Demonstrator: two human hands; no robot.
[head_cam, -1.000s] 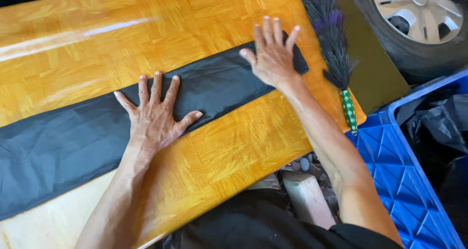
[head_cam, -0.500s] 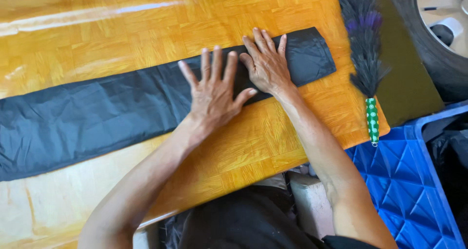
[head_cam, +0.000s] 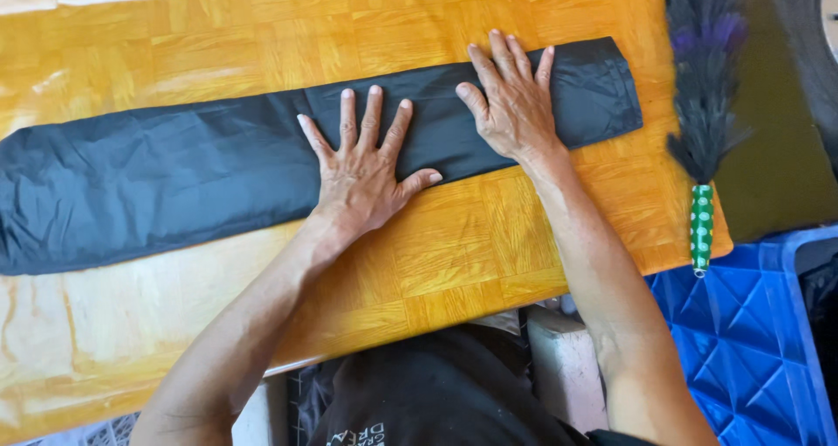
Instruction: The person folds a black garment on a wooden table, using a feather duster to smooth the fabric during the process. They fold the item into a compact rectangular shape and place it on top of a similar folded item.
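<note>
A long, narrow folded strip of black fabric (head_cam: 175, 184) lies across a glossy orange wooden table (head_cam: 454, 254), running from the left edge to the upper right. My left hand (head_cam: 367, 171) lies flat on the strip's middle, fingers spread, palm partly on the wood. My right hand (head_cam: 511, 106) presses flat on the strip a little further right, fingers together and pointing away from me. The strip's right end (head_cam: 602, 92) lies beyond my right hand. Neither hand grips anything.
A dark feather duster (head_cam: 703, 106) with a green spotted handle lies at the table's right edge. A blue plastic crate (head_cam: 751, 341) stands low on the right, and part of a car tyre (head_cam: 807, 53) shows at top right. My dark shirt fills the bottom centre.
My left hand slid rightward along the strip toward my right hand, then eased slightly apart. The view shifted, so more of the strip's left part now shows.
</note>
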